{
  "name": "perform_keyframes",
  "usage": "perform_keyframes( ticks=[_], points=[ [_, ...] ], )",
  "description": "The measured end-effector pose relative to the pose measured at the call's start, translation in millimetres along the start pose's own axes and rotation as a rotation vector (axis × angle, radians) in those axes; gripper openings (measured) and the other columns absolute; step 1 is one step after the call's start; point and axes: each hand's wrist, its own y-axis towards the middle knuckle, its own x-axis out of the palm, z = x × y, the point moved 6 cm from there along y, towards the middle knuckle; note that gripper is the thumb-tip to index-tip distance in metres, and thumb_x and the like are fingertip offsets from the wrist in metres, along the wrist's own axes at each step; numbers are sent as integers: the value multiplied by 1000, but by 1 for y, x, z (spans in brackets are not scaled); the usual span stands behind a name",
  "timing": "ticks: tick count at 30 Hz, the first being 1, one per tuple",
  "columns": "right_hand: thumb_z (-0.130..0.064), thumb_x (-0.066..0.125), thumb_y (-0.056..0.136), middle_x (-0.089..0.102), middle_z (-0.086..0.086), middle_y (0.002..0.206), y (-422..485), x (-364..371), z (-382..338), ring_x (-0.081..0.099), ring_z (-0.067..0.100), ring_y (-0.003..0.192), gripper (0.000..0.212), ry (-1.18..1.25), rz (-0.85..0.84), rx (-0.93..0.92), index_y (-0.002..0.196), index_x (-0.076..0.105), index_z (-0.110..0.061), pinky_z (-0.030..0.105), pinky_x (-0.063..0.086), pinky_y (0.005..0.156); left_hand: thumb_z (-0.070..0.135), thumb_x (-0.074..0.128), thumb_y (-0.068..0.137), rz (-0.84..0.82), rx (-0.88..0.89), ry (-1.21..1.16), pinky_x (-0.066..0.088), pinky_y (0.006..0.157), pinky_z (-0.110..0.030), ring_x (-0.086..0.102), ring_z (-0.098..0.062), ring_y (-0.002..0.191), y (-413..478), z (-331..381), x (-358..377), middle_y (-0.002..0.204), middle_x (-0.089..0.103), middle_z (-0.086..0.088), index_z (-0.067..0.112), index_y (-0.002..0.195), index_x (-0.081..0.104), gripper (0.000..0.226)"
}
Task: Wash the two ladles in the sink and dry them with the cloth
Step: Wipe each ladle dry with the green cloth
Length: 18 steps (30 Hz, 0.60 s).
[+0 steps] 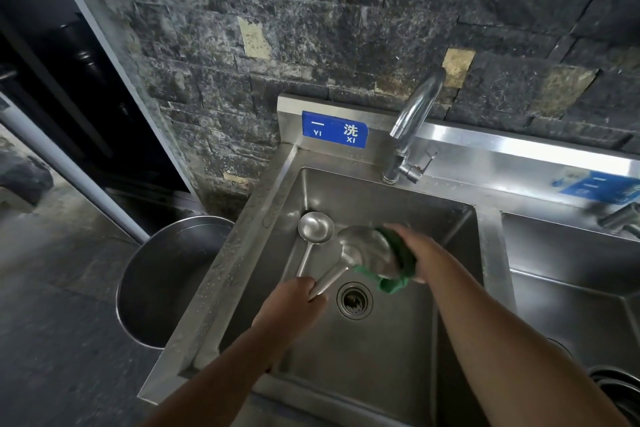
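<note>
Two steel ladles are in the left sink basin (381, 350). The smaller ladle (314, 228) lies against the basin's left wall, bowl up, its handle running down toward my left hand. My left hand (294, 305) is shut on the handle of the larger ladle (360, 246), which is held above the drain. My right hand (414, 248) presses a green cloth (398, 279) around the right side of that ladle's bowl. The bowl looks blurred. No water is visible coming from the faucet (414, 118).
A second basin (568, 305) lies to the right, with dark rounded items at its lower right corner. A large steel pot (162, 284) stands on the floor left of the sink. The drain (354, 299) is open. A stone wall rises behind.
</note>
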Motion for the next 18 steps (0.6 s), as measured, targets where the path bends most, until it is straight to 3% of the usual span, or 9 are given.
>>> perform_keyframes(
  ticks=[3,5,9,11,14,16,18],
  points=[
    [-46,64,84,73,18,101,2,-7,46,68,33,98,48,421,-51,105,110,68,-6,48,54,88,37,53,94,-97,-95,-252,28,42,-21,40,-10,41,12,4,2,52,44,3,16,60,45,41],
    [-45,60,82,72,17,105,-9,12,64,65,33,101,49,553,-171,90,110,69,-6,48,51,91,45,50,95,-278,-280,-559,26,42,-17,31,-12,34,14,4,15,46,38,3,18,61,43,44],
    [-52,50,90,73,22,92,-40,59,72,72,33,82,58,664,-370,41,94,76,0,41,60,73,58,40,96,-606,-415,-890,25,39,-14,25,-8,32,12,16,38,46,30,6,22,65,44,48],
    [-57,49,87,67,23,77,-43,68,77,68,34,73,63,649,-413,-8,98,71,2,40,58,72,59,33,97,-743,-433,-1050,25,34,-11,25,-6,27,16,22,46,42,30,8,20,67,44,50],
    [-44,59,86,63,20,65,-45,71,77,65,33,62,45,616,-372,-61,99,69,-2,47,58,72,58,33,92,-946,-470,-1290,24,29,-10,29,-3,24,16,32,52,38,35,8,18,65,49,51],
    [-26,68,83,62,18,59,-45,68,70,61,28,48,26,568,-257,-129,94,65,-3,44,58,54,59,32,91,-992,-448,-1312,24,30,-11,29,-2,24,13,37,56,38,37,9,18,63,51,54],
    [-17,70,82,61,17,56,-36,59,64,54,23,36,25,505,-116,-196,96,58,1,32,51,40,58,31,95,-927,-403,-1255,24,31,-11,27,-1,27,11,42,60,41,36,9,19,66,48,52]
  ],
)
